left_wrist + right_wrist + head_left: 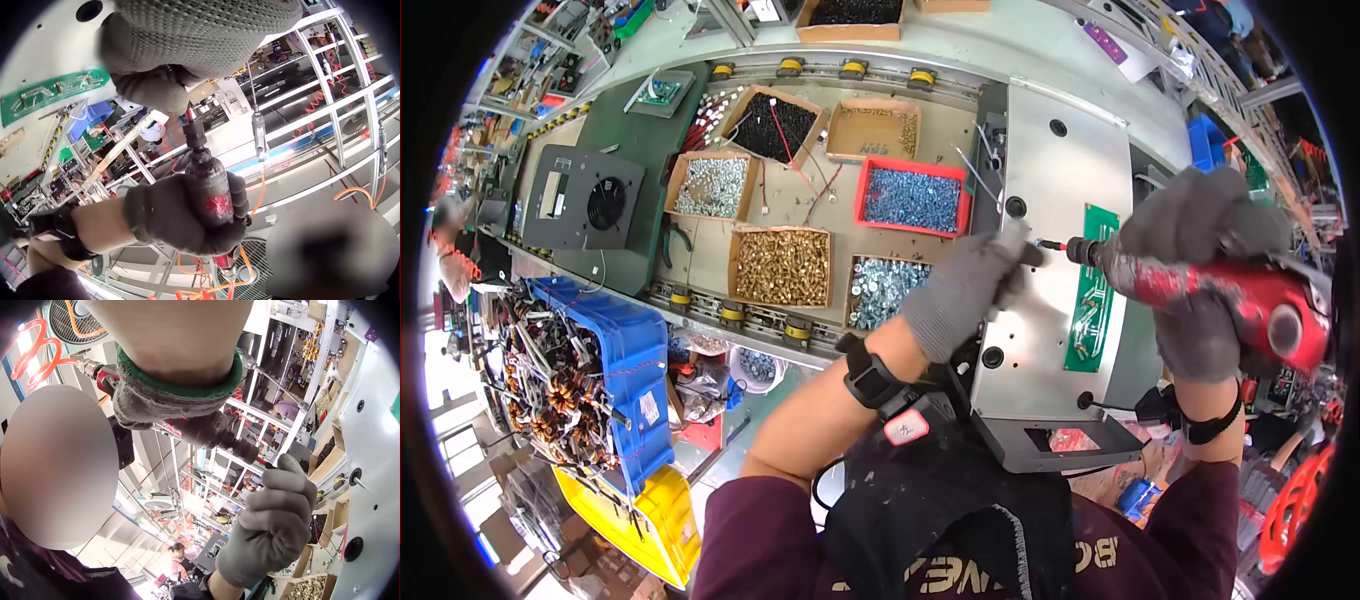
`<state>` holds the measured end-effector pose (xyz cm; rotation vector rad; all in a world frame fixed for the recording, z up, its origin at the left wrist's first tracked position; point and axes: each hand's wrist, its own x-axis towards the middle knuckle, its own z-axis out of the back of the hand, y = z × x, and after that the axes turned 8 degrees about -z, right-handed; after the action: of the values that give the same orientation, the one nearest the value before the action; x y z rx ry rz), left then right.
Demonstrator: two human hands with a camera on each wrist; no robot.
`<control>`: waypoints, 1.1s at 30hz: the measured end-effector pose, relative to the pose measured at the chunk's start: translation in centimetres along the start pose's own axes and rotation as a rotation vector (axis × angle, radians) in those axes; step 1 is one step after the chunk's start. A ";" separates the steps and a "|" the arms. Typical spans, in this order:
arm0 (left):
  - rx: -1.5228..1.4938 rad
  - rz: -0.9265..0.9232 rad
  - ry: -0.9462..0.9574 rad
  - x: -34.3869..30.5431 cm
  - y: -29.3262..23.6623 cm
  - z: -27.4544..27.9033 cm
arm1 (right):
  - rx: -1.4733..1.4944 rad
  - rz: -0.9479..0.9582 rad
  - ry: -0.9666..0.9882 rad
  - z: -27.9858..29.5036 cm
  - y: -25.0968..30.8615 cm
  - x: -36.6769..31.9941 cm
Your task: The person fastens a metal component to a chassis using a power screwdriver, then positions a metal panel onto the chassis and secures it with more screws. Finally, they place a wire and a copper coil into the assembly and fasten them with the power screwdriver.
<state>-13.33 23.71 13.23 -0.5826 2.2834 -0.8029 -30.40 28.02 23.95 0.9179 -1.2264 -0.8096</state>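
Observation:
The right hand [1200,260] grips a red and black power driver [1250,300], fingers wrapped round its body, above the right side of a pale metal panel [1040,330]. Its bit points toward the left hand [975,285], whose curled fingers meet at the bit's tip; whether a small part is held there is hidden. The left wrist view shows the left hand [200,37] across the top and the driver [209,187] in the right hand [187,215]. In the right wrist view the left hand [269,525] has its fingertips at the bit. A green circuit board [1092,290] lies on the panel.
Left of the panel sit a red bin of blue-grey parts [913,198], a box of brass parts [782,268] and several other boxes. A grey case with a fan [585,197] stands farther left. Blue [635,390] and yellow crates [665,530] stand at lower left.

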 end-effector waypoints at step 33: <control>1.252 -0.615 -0.273 0.3 4.2 1.4 | 0.160 -0.262 -0.189 0.7 -3.6 -1.9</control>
<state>-13.38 26.02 9.44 -0.6787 0.9648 -2.0141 -31.49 28.15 19.93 1.1697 -1.3669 -1.0358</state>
